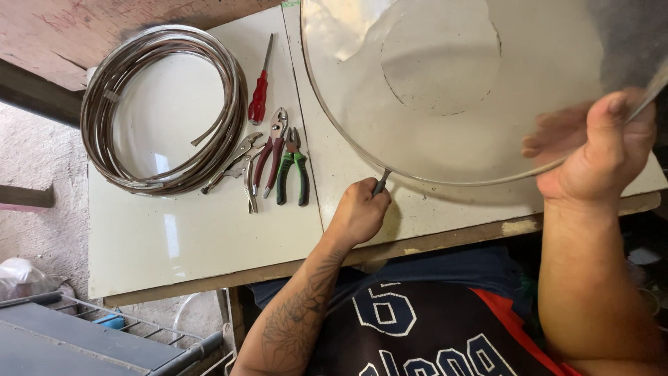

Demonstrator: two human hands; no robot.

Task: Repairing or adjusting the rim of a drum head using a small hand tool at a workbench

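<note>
A large clear round disc (445, 83) with a metal trim strip along its rim is tilted above the white tabletop (174, 237). My right hand (598, 150) grips the disc's right edge, thumb on top. My left hand (358, 212) is closed on the loose end of the metal strip (381, 182) at the disc's lower rim, resting on the table. Both forearms reach in from the bottom of the view.
A coil of silvery trim strip (163, 108) lies at the table's left. Beside it are a red-handled screwdriver (259, 94), locking pliers (240, 163), red-handled pliers (270, 153) and green-handled pliers (292, 167). A wire rack (125, 327) stands on the floor at lower left.
</note>
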